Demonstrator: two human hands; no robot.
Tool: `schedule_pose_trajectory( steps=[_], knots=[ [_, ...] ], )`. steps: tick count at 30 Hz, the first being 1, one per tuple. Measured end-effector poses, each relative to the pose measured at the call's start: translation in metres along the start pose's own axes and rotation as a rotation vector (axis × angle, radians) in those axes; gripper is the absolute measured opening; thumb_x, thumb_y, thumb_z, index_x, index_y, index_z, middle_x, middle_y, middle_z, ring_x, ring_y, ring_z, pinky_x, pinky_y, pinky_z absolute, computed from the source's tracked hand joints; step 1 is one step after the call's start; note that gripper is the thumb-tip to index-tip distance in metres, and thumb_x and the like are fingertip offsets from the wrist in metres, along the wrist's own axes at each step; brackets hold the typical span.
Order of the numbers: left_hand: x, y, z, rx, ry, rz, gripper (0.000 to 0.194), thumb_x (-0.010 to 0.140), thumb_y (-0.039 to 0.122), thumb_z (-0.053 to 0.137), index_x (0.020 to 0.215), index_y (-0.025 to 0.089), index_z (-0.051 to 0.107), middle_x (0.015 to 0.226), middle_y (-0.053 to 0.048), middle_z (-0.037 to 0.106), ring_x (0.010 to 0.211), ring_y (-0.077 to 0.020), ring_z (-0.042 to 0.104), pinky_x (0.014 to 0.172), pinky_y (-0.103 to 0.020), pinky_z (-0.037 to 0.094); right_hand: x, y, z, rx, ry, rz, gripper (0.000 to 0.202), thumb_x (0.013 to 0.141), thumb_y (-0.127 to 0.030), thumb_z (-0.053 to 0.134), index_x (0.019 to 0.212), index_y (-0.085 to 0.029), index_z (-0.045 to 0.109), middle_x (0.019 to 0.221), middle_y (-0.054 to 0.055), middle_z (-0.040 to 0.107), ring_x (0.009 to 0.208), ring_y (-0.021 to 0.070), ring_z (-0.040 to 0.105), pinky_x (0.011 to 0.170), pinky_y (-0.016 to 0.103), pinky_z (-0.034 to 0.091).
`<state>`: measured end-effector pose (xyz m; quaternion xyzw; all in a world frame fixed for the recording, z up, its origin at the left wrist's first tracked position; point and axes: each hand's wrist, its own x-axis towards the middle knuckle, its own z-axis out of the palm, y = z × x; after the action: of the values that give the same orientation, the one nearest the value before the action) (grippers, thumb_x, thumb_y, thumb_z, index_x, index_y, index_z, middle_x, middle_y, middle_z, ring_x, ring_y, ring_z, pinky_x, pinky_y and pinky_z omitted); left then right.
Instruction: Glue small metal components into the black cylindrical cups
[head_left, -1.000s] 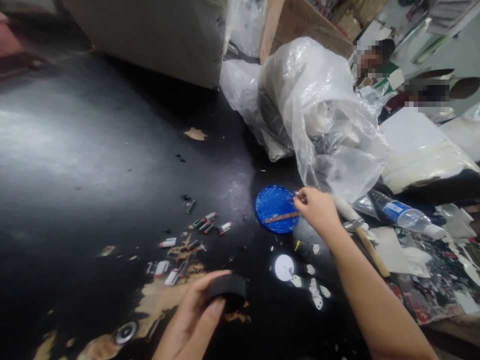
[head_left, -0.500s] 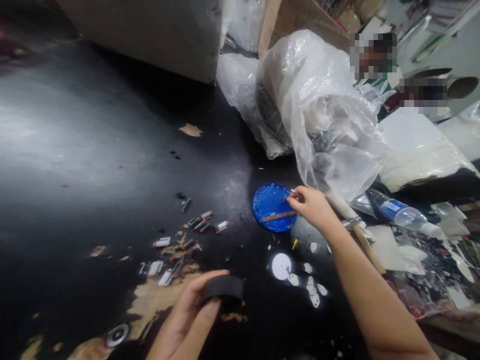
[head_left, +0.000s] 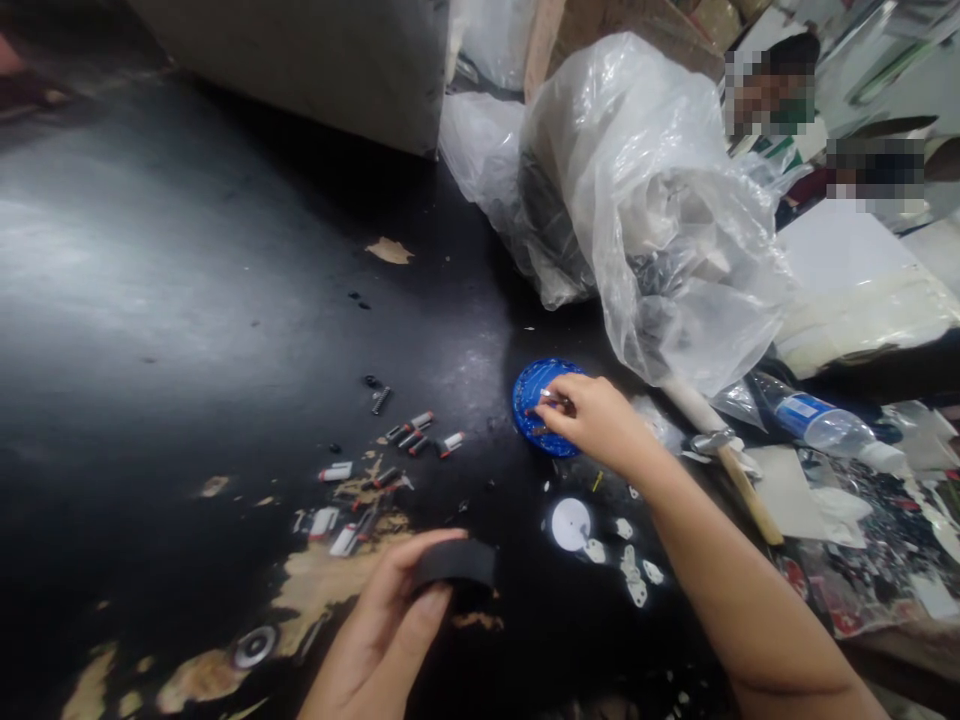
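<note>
My left hand is closed around a black curved band-like piece, held above the dark tabletop. To the right of it and farther away, my right hand pinches a small thing with a shiny end; its kind is hard to make out. Those fingertips are over a round blue lid and hide much of it. Part of a brown stick shows on the lid beneath the hand. A white disc and several small pale plates lie nearer, beside my right forearm.
Several small grey and black cylinders lie left of centre on the worn black table. A large clear plastic bag stands behind. At right are a hammer and a plastic bottle. Other people are at the far right.
My right hand has moved left and over the blue lid, covering more of it and most of the brown stick. My left hand still holds the black piece. The view has shifted slightly.
</note>
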<state>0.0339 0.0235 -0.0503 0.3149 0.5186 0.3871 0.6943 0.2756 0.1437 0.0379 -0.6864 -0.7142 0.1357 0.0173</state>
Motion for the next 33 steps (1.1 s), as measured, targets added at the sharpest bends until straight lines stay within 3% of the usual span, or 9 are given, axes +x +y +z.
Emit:
schedule_pose_trajectory(
  steps=[6, 12, 22, 33],
  knots=[
    [0.0, 0.001, 0.001, -0.024, 0.001, -0.013, 0.034, 0.077, 0.045, 0.074, 0.108, 0.029, 0.073, 0.108, -0.004, 0.071, 0.106, -0.0247, 0.064, 0.094, -0.029, 0.052, -0.001, -0.004, -0.011, -0.088, -0.023, -0.022, 0.007, 0.086, -0.018, 0.063, 0.08, -0.015, 0.065, 0.085, 0.005, 0.07, 0.078, 0.0171, 0.06, 0.074, 0.03, 0.032],
    [-0.001, 0.003, 0.002, -0.006, -0.003, -0.012, 0.033, 0.079, 0.045, 0.073, 0.106, 0.028, 0.072, 0.107, -0.003, 0.071, 0.104, -0.0234, 0.064, 0.093, -0.029, 0.051, 0.0, -0.007, -0.001, 0.018, -0.031, -0.053, 0.009, 0.085, -0.021, 0.064, 0.077, -0.017, 0.064, 0.08, 0.002, 0.069, 0.073, 0.0133, 0.059, 0.069, 0.025, 0.035],
    [-0.001, 0.004, 0.001, 0.027, -0.02, 0.013, 0.032, 0.081, 0.045, 0.071, 0.108, 0.028, 0.072, 0.107, -0.003, 0.071, 0.103, -0.0225, 0.064, 0.091, -0.027, 0.051, 0.02, 0.008, 0.008, 0.158, 0.16, 0.058, 0.014, 0.086, -0.026, 0.062, 0.075, -0.017, 0.061, 0.077, 0.001, 0.063, 0.07, 0.0125, 0.055, 0.066, 0.025, 0.037],
    [-0.001, 0.002, 0.0, 0.017, -0.043, 0.014, 0.032, 0.083, 0.044, 0.069, 0.111, 0.028, 0.071, 0.108, -0.003, 0.07, 0.102, -0.021, 0.064, 0.089, -0.024, 0.052, 0.024, 0.007, 0.007, 0.154, 0.119, 0.046, 0.012, 0.085, -0.024, 0.063, 0.075, -0.018, 0.062, 0.074, 0.0, 0.063, 0.069, 0.0121, 0.055, 0.066, 0.024, 0.037]
  ],
)
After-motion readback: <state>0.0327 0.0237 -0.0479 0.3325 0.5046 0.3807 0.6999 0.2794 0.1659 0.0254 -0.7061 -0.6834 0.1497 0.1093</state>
